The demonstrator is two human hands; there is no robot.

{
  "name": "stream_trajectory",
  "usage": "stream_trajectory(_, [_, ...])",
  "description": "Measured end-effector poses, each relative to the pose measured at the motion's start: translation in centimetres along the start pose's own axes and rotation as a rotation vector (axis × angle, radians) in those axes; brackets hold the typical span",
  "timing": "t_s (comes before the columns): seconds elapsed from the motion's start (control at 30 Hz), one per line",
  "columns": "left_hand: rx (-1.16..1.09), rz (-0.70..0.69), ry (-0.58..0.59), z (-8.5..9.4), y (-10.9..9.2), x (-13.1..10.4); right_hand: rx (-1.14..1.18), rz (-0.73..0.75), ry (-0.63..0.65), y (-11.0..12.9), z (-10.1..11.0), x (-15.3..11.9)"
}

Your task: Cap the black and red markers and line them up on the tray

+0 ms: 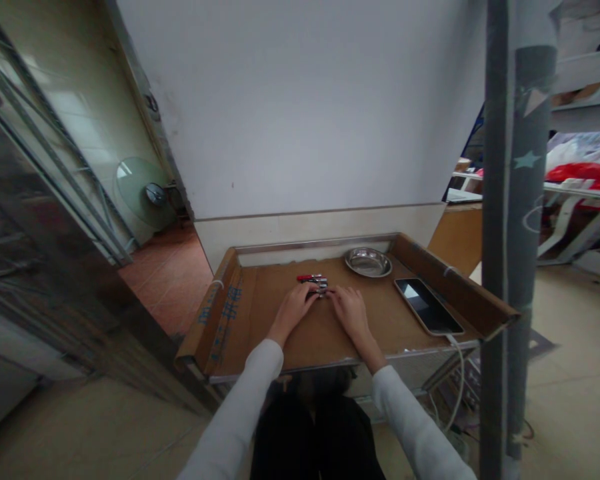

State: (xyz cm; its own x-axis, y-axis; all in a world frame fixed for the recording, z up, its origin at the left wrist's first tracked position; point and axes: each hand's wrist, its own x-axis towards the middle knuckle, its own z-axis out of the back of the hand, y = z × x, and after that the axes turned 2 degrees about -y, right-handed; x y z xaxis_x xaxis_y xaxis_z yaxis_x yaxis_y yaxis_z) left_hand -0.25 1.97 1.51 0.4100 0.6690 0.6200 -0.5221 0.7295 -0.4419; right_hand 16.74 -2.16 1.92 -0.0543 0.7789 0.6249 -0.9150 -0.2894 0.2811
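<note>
Several small pen-like items lie side by side near the middle of the cardboard-lined table (280, 320); the farthest is a red one (309, 277), with dark and silver ones nearer. My left hand (295, 305) rests at their near left side, its fingers pressed together at a small dark and silver piece (321, 293). From the right, my right hand (349, 308) reaches the same piece with its fingertips. The fingers hide much of that piece, and its exact form is too small to tell.
A round metal dish (369, 262) sits at the back right. Nearer on the right lies a phone (429, 307) with a white cable (461, 380) hanging over the front edge. Raised cardboard sides border the table. A grey post (513, 233) stands to the right.
</note>
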Motion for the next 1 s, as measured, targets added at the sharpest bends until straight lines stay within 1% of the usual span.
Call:
stream_trajectory(0.1, [0.073, -0.007, 0.048, -0.1, 0.4, 0.2, -0.051, -0.135, -0.083, -0.4, -0.1, -0.1])
stream_trajectory(0.17, [0.127, 0.003, 0.094, -0.2, 0.5, 0.2, -0.075, -0.182, -0.115, -0.7, -0.3, -0.3])
stream_trajectory(0.27, [0.191, 0.003, 0.148, -0.3, 0.5, 0.2, -0.113, -0.224, -0.115, -1.1, -0.7, -0.7])
stream_trajectory(0.33, [0.202, -0.008, 0.16, -0.2, 0.4, 0.2, -0.136, -0.235, -0.094, -1.1, -0.8, -0.8])
stream_trajectory(0.4, [0.2, -0.006, 0.135, -0.1, 0.2, 0.2, -0.136, -0.216, -0.075, -0.9, -0.8, -0.7])
stream_trajectory(0.57, [0.17, 0.004, 0.029, 0.2, 0.1, 0.3, -0.059, -0.09, -0.065, 0.0, -0.2, -0.2])
stream_trajectory(0.7, [0.172, -0.038, 0.029, 0.1, 0.1, 0.2, -0.024, -0.03, -0.078, 0.6, 0.0, -0.1])
stream_trajectory(0.77, [0.183, -0.042, 0.025, 0.1, 0.1, 0.1, -0.023, -0.035, -0.093, 0.7, 0.0, -0.1])
stream_trajectory(0.93, [0.181, -0.039, -0.019, 0.0, 0.2, 0.0, -0.039, -0.111, -0.139, 0.7, 0.0, -0.1])
stream_trajectory(1.0, [0.175, -0.042, -0.028, 0.0, 0.3, -0.1, -0.052, -0.11, -0.148, 0.6, 0.0, -0.2])
